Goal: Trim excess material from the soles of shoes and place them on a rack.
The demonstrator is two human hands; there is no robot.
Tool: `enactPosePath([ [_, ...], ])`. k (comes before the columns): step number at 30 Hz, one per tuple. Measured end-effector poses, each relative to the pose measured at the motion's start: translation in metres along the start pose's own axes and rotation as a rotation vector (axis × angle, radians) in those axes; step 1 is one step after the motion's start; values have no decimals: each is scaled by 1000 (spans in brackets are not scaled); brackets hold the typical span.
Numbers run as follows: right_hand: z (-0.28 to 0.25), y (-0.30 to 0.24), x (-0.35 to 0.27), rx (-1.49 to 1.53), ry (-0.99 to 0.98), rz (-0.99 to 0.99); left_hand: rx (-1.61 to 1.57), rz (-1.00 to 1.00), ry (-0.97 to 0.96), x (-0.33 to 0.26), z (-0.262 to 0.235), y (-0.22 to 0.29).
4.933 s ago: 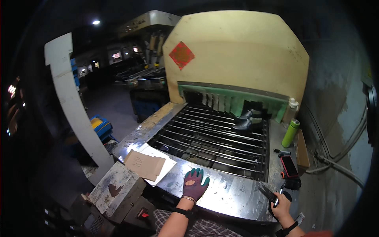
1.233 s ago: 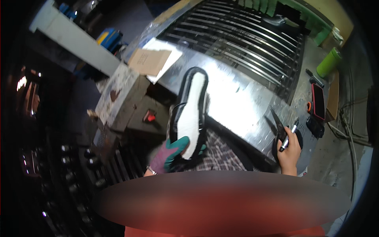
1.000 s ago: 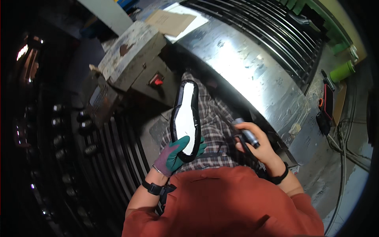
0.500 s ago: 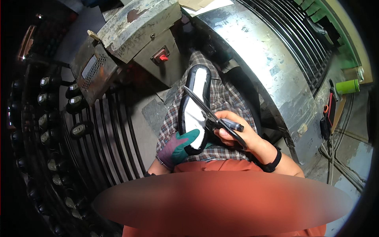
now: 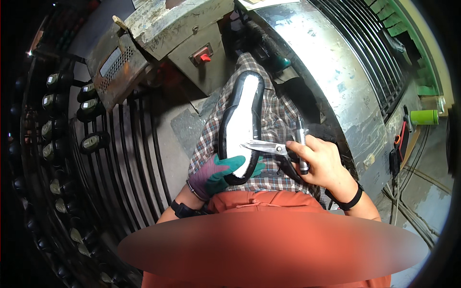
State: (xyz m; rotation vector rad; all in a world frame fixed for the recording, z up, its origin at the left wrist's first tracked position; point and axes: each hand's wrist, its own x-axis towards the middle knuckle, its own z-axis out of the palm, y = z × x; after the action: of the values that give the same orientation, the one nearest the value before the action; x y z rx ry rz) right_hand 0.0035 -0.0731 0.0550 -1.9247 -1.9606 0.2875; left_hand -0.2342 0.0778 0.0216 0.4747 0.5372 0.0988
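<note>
Across my lap lies a black shoe [image 5: 240, 113], its white underside facing up. My left hand [image 5: 213, 175], in a purple and green glove, grips its near end, with the thumb on top and fingertips showing past the right edge. My bare right hand [image 5: 321, 161] is closed on a pair of scissors [image 5: 269, 147]. Their metal blades, slightly parted, reach left over the white underside, the tips at or just above it. A silver and black marker pen [image 5: 302, 144] is also held in my right hand, upright across the fingers.
Left of me, dark bar racks [image 5: 144, 158] carry several black shoes [image 5: 95, 142]. Ahead stands a worn metal machine with a red switch [image 5: 205, 57]. To my right is a scratched metal table [image 5: 331, 81]; a green cylinder [image 5: 424, 117], tools and loose cables [image 5: 413, 206] lie beyond.
My right hand has turned and moved right; the scissor blades swung from pointing up the shoe to lying across its near half. The pen now stands upright. My left hand still grips the near end.
</note>
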Motion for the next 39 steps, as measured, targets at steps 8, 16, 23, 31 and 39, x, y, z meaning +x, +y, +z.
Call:
enactPosePath([
  [8,-13,2,9,-214,-62,-146,52,-22,-68,-2,-8,0],
  [16,3,-1,12,181,-115,57,24,-40,-23,-3,-3,1],
  [23,-11,-4,1,-186,-66,-188,-6,-39,-131,1,-23,-8],
  [31,24,2,5,252,-48,-63,-85,53,-123,-2,-16,-4],
  [39,52,17,30,1489,416,742,353,0,-191,-1,-33,6],
])
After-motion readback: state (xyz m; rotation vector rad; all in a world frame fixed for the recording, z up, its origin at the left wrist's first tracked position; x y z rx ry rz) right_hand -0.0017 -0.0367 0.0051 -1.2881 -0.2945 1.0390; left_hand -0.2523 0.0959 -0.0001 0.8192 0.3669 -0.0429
